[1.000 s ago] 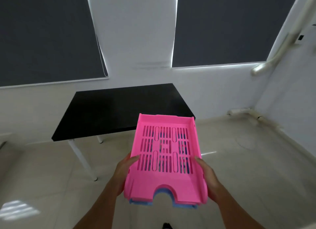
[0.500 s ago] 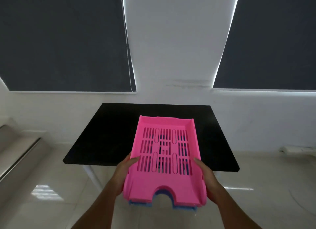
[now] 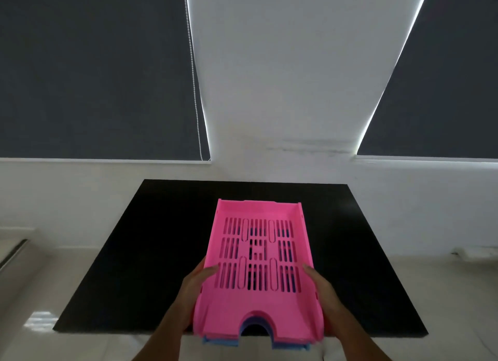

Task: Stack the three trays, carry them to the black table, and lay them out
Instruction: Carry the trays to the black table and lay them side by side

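Observation:
I hold a stack of trays in front of me, above the near half of the black table [image 3: 151, 255]. The top one is a pink slotted tray [image 3: 258, 301]. Under it a purple rim shows in the front notch, and a blue tray [image 3: 215, 341] peeks out at the bottom edge. My left hand [image 3: 196, 288] grips the stack's left side, thumb on the pink floor. On the right side my right hand [image 3: 323, 290] grips the same way. The stack's underside is hidden.
The black table stands against a white wall under two dark roller blinds [image 3: 97, 72], with a bead cord [image 3: 198, 110] hanging at the left blind's edge. Pale glossy floor tiles [image 3: 35, 301] lie to both sides. A low step edge [image 3: 13, 253] is at the far left.
I have come closer to the black table and now face it squarely; the tray stack, earlier over the floor before it, now hangs over the tabletop. Both hands keep the same grip.

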